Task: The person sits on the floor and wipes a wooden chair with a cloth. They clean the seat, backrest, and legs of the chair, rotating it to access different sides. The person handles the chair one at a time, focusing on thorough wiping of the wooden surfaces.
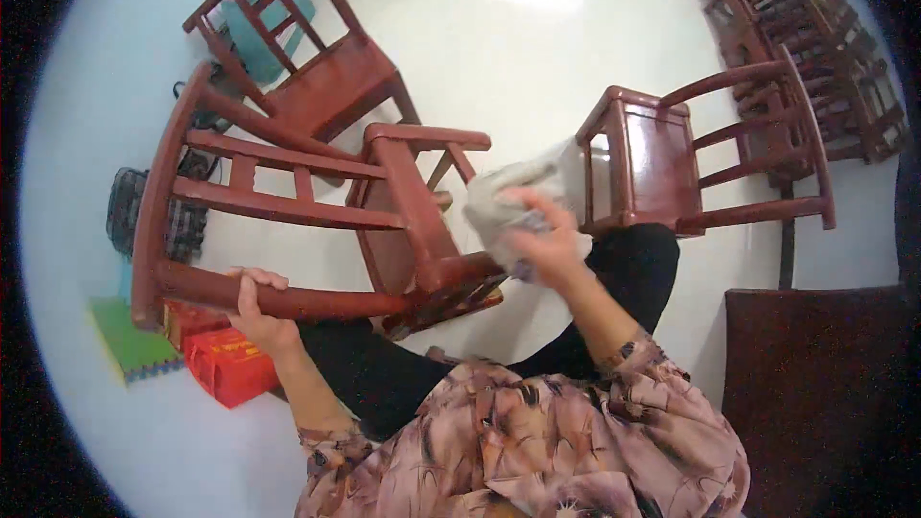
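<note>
Several bits sit around the left grip [257, 307] on its outer side: a green foam mat [132, 343] well off to its left, a dark patterned bag [127, 211] up and left of it, and a bright red bag [230, 364] just below it. That grip is closed around a thick rail of a reddish-brown chair [413, 201], fingers over the top and thumb on the near side. The chair is tipped over, so its slatted back spreads above the left grip and its seat end stretches right, between the two grips. Behind it, up past the left grip, there's a second chair [331, 86] in the same wood. Next along is a greyish cloth [499, 201], bunched up and pinched in the right grip [545, 235]; it's kinda blurry, so can't tell if it touches the tipped chair. Just right of that grip stands a glossy chair [657, 158], with a bunch of stacked chairs [815, 48] farther up and right, and a dark brown panel [815, 374] down and right.
</note>
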A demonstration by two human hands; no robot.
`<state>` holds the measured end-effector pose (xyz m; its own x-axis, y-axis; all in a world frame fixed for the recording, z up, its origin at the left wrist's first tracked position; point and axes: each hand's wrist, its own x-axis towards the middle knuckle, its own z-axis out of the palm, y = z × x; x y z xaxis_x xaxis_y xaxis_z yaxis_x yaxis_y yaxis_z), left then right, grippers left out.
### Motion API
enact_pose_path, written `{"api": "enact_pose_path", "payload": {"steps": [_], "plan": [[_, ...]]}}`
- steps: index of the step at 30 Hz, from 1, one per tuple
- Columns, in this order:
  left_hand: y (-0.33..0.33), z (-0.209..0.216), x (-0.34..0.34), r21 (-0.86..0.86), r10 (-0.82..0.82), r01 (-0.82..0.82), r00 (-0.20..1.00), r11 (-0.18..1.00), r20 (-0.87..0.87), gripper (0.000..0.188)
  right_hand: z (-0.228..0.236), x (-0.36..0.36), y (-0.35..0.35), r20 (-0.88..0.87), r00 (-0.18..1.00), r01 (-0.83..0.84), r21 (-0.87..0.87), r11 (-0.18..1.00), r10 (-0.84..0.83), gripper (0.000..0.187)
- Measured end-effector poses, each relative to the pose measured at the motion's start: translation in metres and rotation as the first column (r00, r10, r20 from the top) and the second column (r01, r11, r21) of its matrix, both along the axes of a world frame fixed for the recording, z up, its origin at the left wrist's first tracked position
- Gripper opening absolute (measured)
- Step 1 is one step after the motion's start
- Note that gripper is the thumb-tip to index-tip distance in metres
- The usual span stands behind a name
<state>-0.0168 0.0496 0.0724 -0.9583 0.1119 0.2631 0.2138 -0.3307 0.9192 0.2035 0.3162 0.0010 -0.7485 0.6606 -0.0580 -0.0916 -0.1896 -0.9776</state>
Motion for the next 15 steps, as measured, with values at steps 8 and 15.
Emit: {"api": "enact_pose_path", "payload": {"steps": [8, 15], "plan": [[-0.051, -0.024, 0.0, 0.129, -0.015, -0.007, 0.986, 0.992, 0.168, 0.015, -0.066, -0.016, -0.109, 0.166, 0.983, -0.179, 0.808, 0.562, 0.076, 0.04], [-0.066, -0.03, -0.004, 0.084, -0.042, 0.027, 0.983, 0.996, 0.177, 0.014, -0.111, 0.019, -0.07, 0.212, 0.973, -0.125, 0.814, 0.567, -0.09, 0.038]]}}
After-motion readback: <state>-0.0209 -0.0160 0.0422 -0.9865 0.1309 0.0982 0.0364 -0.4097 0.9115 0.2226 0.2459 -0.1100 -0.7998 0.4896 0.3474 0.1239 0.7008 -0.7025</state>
